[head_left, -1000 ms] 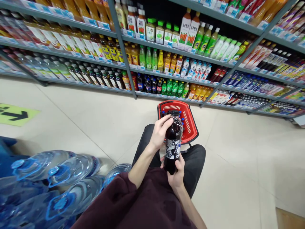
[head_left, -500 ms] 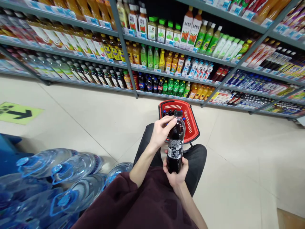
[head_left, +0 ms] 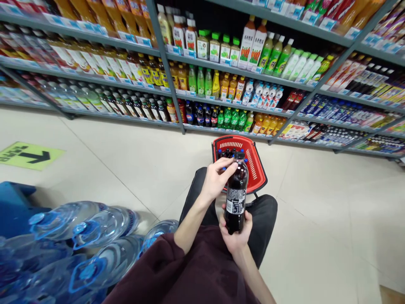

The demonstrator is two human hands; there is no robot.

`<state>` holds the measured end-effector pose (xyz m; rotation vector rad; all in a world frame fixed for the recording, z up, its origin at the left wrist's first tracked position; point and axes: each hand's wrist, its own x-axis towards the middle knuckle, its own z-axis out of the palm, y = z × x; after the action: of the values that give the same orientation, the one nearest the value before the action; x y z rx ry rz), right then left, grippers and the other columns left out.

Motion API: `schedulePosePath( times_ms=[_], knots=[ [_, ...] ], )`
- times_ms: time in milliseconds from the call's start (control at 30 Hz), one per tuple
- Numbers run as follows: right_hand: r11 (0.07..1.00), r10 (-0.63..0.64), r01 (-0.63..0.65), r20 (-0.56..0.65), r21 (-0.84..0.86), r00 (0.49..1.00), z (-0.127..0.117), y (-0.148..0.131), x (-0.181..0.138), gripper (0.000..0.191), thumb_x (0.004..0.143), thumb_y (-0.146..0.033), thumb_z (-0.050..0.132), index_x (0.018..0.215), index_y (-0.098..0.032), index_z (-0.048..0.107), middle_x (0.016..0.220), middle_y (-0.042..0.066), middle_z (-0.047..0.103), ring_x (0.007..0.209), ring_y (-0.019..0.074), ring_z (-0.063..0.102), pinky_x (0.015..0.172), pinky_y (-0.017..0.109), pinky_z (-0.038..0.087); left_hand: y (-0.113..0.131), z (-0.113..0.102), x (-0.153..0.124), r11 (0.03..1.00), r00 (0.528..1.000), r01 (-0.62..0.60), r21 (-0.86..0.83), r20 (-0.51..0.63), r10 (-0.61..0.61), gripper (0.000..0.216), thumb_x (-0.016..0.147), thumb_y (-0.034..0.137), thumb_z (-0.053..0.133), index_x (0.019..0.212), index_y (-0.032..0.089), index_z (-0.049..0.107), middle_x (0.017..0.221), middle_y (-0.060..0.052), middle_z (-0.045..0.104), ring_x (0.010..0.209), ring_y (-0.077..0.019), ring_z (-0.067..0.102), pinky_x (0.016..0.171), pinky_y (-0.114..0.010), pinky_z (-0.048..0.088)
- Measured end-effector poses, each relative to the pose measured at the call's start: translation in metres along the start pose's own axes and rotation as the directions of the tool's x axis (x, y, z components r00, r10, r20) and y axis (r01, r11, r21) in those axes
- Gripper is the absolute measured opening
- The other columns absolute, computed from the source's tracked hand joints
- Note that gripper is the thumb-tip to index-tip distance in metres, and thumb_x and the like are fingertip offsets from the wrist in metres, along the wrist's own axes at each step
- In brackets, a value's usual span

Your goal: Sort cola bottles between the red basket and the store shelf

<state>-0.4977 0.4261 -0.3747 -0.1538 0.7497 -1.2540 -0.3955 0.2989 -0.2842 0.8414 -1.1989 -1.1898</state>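
I hold a dark drink bottle point(head_left: 236, 192) with a black-and-white label upright over my knees. My right hand point(head_left: 236, 236) is closed round its lower end. My left hand point(head_left: 217, 179) grips its upper part, fingers near the black cap. Just beyond, on the floor, stands a red shopping basket point(head_left: 253, 166) with several dark, blue-capped bottles inside.
Long shelves point(head_left: 228, 67) packed with drink bottles run across the back. Large clear water jugs with blue caps point(head_left: 95, 240) lie stacked at my lower left beside a blue crate point(head_left: 14, 207). A green floor sticker with a black arrow point(head_left: 30, 155) sits at left.
The bottle has turned in my hands, its label now facing a different way, and it sits slightly more upright. My left fingers have shifted up toward the cap.
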Motion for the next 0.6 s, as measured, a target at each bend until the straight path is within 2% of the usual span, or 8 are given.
schedulePosePath(
  times_ms=[100, 167, 200, 300, 367, 467, 533, 600],
  knots=[
    [0.990, -0.126, 0.125, -0.007, -0.064, 0.992, -0.008, 0.009, 0.001, 0.055, 0.077, -0.061, 0.062, 0.110, -0.018, 0.073, 0.102, 0.012, 0.075, 0.068, 0.0189, 0.065, 0.048, 0.025, 0.047, 0.002, -0.002, -0.001, 0.999, 0.998, 0.054, 0.000, 0.015, -0.054, 0.035, 0.094, 0.046, 0.071, 0.105, 0.014, 0.082, 0.110, -0.010, 0.076, 0.105, -0.0247, 0.069, 0.094, -0.030, 0.051],
    [0.960, -0.229, 0.221, -0.029, -0.174, 0.973, -0.020, 0.018, 0.007, 0.056, 0.081, -0.057, 0.068, 0.123, -0.019, 0.068, 0.103, 0.012, 0.075, 0.081, 0.0225, 0.071, 0.060, 0.030, 0.056, 0.003, -0.003, -0.001, 0.992, 0.991, 0.127, -0.017, 0.049, -0.126, 0.040, 0.094, 0.048, 0.070, 0.110, 0.012, 0.079, 0.109, -0.011, 0.077, 0.104, -0.0259, 0.069, 0.093, -0.031, 0.052],
    [0.933, -0.286, 0.262, -0.063, -0.247, 0.956, -0.026, 0.023, 0.012, 0.061, 0.080, -0.054, 0.072, 0.130, -0.020, 0.064, 0.110, 0.012, 0.075, 0.089, 0.0244, 0.073, 0.066, 0.032, 0.060, 0.003, -0.004, -0.001, 0.987, 0.986, 0.157, -0.018, 0.065, -0.156, 0.042, 0.093, 0.049, 0.070, 0.112, 0.012, 0.078, 0.109, -0.011, 0.077, 0.103, -0.0262, 0.070, 0.092, -0.032, 0.053],
    [0.786, -0.465, 0.359, -0.099, -0.504, 0.880, -0.041, 0.039, 0.033, 0.084, 0.067, -0.047, 0.090, 0.138, -0.015, 0.060, 0.138, 0.017, 0.066, 0.122, 0.0317, 0.069, 0.094, 0.038, 0.064, 0.004, -0.007, -0.002, 0.979, 0.979, 0.191, 0.075, 0.064, -0.195, 0.042, 0.090, 0.047, 0.071, 0.115, 0.013, 0.074, 0.111, -0.011, 0.075, 0.100, -0.0263, 0.069, 0.090, -0.033, 0.053],
    [0.673, -0.581, 0.399, -0.111, -0.623, 0.806, -0.046, 0.050, 0.046, 0.090, 0.062, -0.049, 0.093, 0.137, -0.011, 0.060, 0.143, 0.019, 0.063, 0.132, 0.0340, 0.064, 0.107, 0.040, 0.060, 0.006, -0.010, -0.004, 0.961, 0.979, 0.184, 0.208, 0.052, -0.199, 0.041, 0.085, 0.041, 0.074, 0.116, 0.015, 0.072, 0.111, -0.010, 0.074, 0.099, -0.0256, 0.068, 0.091, -0.034, 0.051],
    [0.563, -0.706, 0.424, -0.145, -0.710, 0.693, -0.047, 0.061, 0.060, 0.092, 0.065, -0.058, 0.089, 0.137, -0.008, 0.059, 0.139, 0.020, 0.065, 0.127, 0.0338, 0.067, 0.107, 0.039, 0.061, 0.008, -0.011, -0.009, 0.918, 0.979, 0.161, 0.362, 0.062, -0.196, 0.034, 0.079, 0.033, 0.076, 0.108, 0.016, 0.071, 0.104, -0.007, 0.071, 0.094, -0.0233, 0.065, 0.089, -0.033, 0.049],
    [0.509, -0.741, 0.448, -0.110, -0.735, 0.662, -0.048, 0.065, 0.068, 0.091, 0.067, -0.060, 0.087, 0.136, -0.007, 0.060, 0.131, 0.020, 0.069, 0.118, 0.0319, 0.072, 0.101, 0.034, 0.063, 0.008, -0.011, -0.010, 0.916, 0.979, 0.156, 0.369, 0.068, -0.194, 0.027, 0.080, 0.032, 0.073, 0.101, 0.016, 0.070, 0.096, -0.005, 0.069, 0.088, -0.0213, 0.063, 0.084, -0.032, 0.048],
    [0.471, -0.754, 0.476, -0.059, -0.742, 0.654, -0.049, 0.066, 0.075, 0.090, 0.067, -0.061, 0.087, 0.135, -0.007, 0.061, 0.123, 0.018, 0.073, 0.111, 0.0303, 0.075, 0.094, 0.031, 0.065, 0.008, -0.010, -0.011, 0.928, 0.978, 0.162, 0.334, 0.073, -0.197, 0.022, 0.082, 0.032, 0.070, 0.097, 0.016, 0.068, 0.090, -0.003, 0.066, 0.083, -0.0193, 0.059, 0.079, -0.030, 0.047]
  ],
)
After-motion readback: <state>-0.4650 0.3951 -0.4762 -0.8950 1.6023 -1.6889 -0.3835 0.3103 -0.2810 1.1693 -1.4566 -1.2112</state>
